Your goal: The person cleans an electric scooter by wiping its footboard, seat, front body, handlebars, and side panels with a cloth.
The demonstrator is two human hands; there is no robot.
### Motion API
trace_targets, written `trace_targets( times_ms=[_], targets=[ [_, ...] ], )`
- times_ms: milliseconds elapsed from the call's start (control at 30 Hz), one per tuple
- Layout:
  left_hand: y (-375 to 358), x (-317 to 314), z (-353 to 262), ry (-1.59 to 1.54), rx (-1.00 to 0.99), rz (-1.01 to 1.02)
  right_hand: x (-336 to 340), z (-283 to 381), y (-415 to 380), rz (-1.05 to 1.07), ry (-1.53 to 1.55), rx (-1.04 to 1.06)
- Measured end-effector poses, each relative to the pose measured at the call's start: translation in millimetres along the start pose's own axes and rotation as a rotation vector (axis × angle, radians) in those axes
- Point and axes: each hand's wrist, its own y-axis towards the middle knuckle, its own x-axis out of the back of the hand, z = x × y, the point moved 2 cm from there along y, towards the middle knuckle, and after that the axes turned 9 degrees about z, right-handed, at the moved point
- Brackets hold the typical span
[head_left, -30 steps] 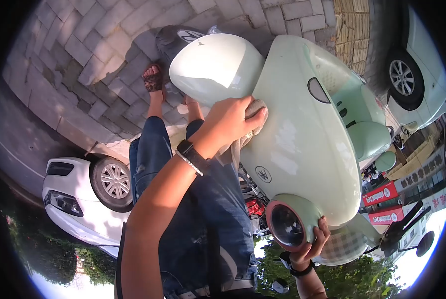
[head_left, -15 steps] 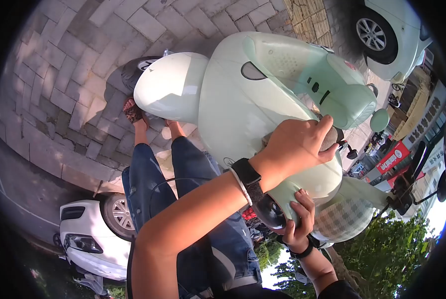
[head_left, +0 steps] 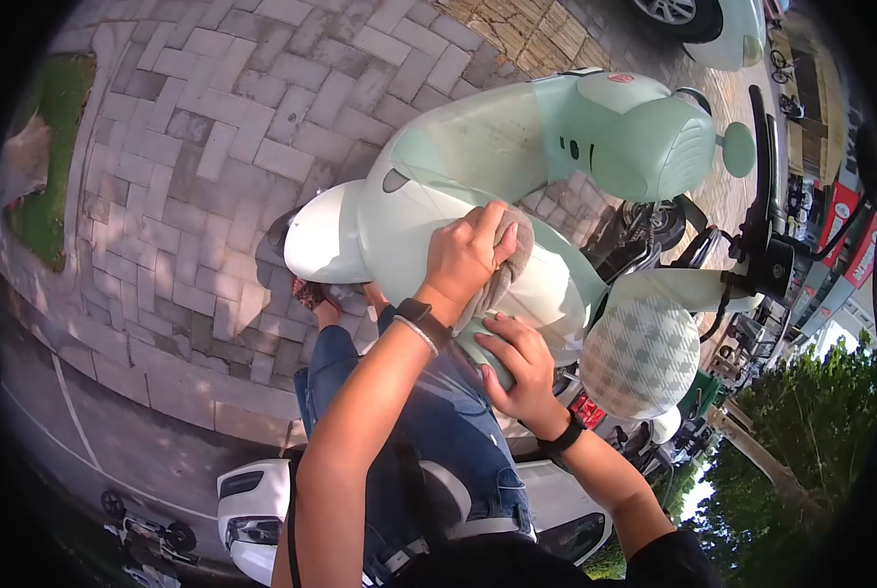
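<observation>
No text is legible: the red signs [head_left: 839,211] and red emblem [head_left: 622,78] on the scooter [head_left: 399,233] are too small.

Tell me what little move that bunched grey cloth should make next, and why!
Perhaps slide the bunched grey cloth slightly along the glossy pale-green scooter body, because the left hand has it against that surface while the right hand rests nearby.

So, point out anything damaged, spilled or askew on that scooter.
Nothing plainly stands out on the pale green scooter: no crack or spill shows on what is visible. The left hand holds a cloth against it, and whatever lies beneath that cloth and the right hand is hidden.
</observation>
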Motion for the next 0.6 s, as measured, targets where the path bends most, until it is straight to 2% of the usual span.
trace_targets(
  times_ms=[133, 167, 233, 333, 433, 467, 533, 600],
  targets=[
    [-7.9, 5.2, 16.0, 0.375, 0.206, 0.141, 0.5, 0.6, -3.6, -0.048, 0.034, 0.02],
    [-15.5, 7.1, 21.0, 0.386, 0.185, 0.144, -0.9, -0.5, -5.1, -0.061, 0.051, 0.029],
    [-22.2, 14.8, 29.2, 0.524, 0.407, 0.26, -0.3, 0.1, -5.7, -0.11, 0.064, 0.06],
    [-34.8, 31.6, 4.7, 0.488, 0.52, 0.422, 1.2, 1.3, -8.5, -0.179, 0.09, 0.087],
    [-50.6, 37.4, -28.2, 0.405, 0.412, 0.603, -4.1, -3.2, -14.6, -0.201, 0.12, 0.072],
    [-50.2, 39.7, -44.9, 0.425, 0.394, 0.598, -7.1, -4.9, -16.5, -0.165, 0.132, 0.043],
    [-43.5, 41.0, -76.0, 0.256, 0.501, 0.464, -12.2, -6.4, -20.2, -0.165, 0.146, 0.01],
    [-33.6, 35.0, -90.4, 0.16, 0.525, 0.467, 3.0, -0.2, -26.2, -0.161, 0.156, -0.037]
  ],
)
